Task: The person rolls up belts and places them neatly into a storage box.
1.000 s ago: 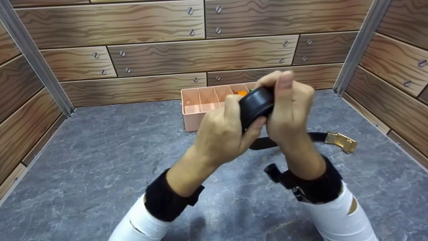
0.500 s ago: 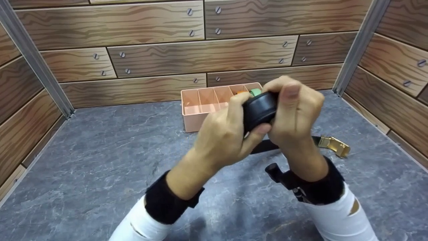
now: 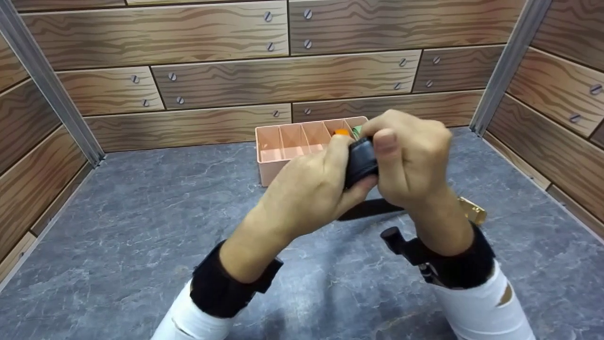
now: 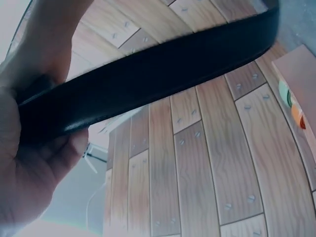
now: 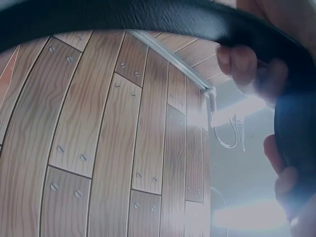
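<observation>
A black belt (image 3: pixel 362 163) is partly coiled between both hands, above the table and in front of the box. My left hand (image 3: pixel 309 191) grips the coil from the left, thumb underneath. From the other side my right hand (image 3: pixel 414 165) holds it with fingers curled over and thumb raised. The uncoiled strap passes behind the right wrist to a gold buckle (image 3: pixel 473 211). In the left wrist view the strap (image 4: pixel 148 74) stretches away from the left hand. The right wrist view shows it (image 5: pixel 148 17) curving round into the right fingers.
A pink divided box (image 3: pixel 271 172) stands at the back, by the wood-patterned wall (image 3: pixel 226 85). An orange item (image 3: pixel 341 132) and a green item (image 3: pixel 357 130) lie in its right compartments. The grey marbled table (image 3: pixel 155 226) extends around it.
The gold buckle has drawn left and is now partly behind the right forearm. The coil has turned in the hands and shows narrower. The right fingers have shifted over it.
</observation>
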Available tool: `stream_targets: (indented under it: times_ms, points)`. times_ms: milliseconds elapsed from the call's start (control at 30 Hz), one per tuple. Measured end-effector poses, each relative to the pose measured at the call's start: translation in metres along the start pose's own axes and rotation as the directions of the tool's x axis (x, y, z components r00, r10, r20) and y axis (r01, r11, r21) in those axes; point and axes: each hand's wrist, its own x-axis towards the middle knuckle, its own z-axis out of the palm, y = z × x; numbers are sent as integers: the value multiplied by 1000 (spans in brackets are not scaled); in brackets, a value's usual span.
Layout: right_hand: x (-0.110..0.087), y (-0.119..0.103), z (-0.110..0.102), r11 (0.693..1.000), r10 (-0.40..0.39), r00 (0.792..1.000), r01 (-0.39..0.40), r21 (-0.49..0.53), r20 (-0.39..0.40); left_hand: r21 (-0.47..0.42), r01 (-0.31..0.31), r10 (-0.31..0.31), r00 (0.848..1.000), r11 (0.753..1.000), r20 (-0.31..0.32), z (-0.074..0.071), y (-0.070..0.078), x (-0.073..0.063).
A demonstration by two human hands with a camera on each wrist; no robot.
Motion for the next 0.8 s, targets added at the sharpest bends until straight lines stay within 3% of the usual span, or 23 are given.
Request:
stream_targets:
  times_ms: [100,267,433,533,567,633,733,800]
  points:
    - [0,-3,0,1000,0,1000,0,5,-14,-26,1,0,1000,1000,15,0,-1,-1]
    - [-2,-5,3,984,144,981,-127,126,-128,-100,-26,15,994,995,-110,12,-1,-3]
    - [-5,-6,10,893,367,913,-292,341,-180,-109,-47,20,972,993,-235,20,1,-4]
    - [-6,-7,12,857,415,900,-339,387,-130,-64,-31,13,964,997,-266,19,1,-4]
    - [-5,-7,12,863,403,909,-338,376,-107,-49,-25,12,966,999,-258,17,0,-3]
    - [-4,-6,9,909,329,943,-300,289,-57,-13,-19,16,977,1000,-211,12,-2,-2]
    - [-2,-4,3,982,141,990,-142,125,20,15,-18,19,997,1000,-73,1,-5,-1]
    - [-1,-4,0,999,22,997,-24,28,79,28,-5,4,999,1000,37,-7,-7,-1]
